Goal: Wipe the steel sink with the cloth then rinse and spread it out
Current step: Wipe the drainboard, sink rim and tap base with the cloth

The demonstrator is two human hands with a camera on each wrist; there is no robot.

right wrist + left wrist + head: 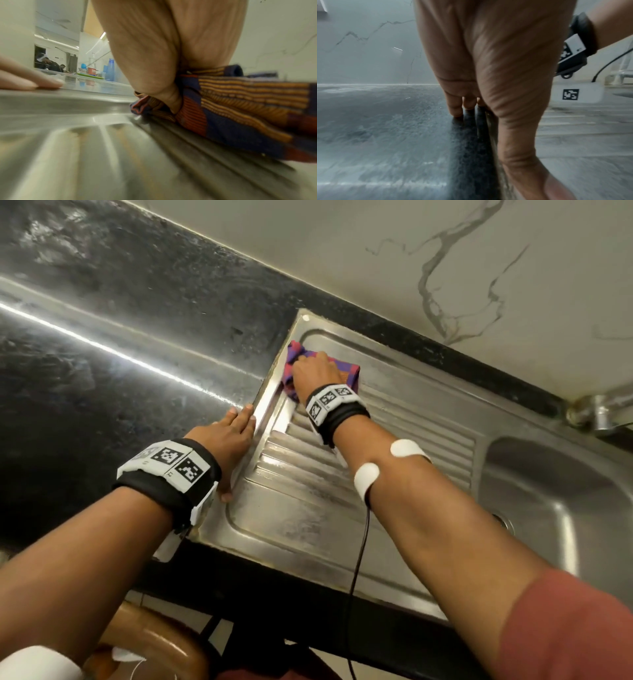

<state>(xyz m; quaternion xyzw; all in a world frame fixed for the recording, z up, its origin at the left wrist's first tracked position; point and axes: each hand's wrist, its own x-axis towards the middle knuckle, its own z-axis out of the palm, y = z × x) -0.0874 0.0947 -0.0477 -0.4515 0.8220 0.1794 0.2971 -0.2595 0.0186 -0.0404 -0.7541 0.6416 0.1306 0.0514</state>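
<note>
We see a dark polished stone counter (113, 344) running along a pale marbled wall, with a steel sink (394, 529) set into it. The sink's ribbed draining board (308, 474) lies beside the basin (561, 494). On the far corner of the board lies a bunched checked cloth (346, 371) under our right hand (317, 374). Our left hand (229, 440) rests flat on the counter, along the sink's rim.

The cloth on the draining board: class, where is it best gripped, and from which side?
Grip the cloth at its bunched middle, from above, as the right hand does: it lies low on the ribbed draining board, so no edge stands up.
</note>
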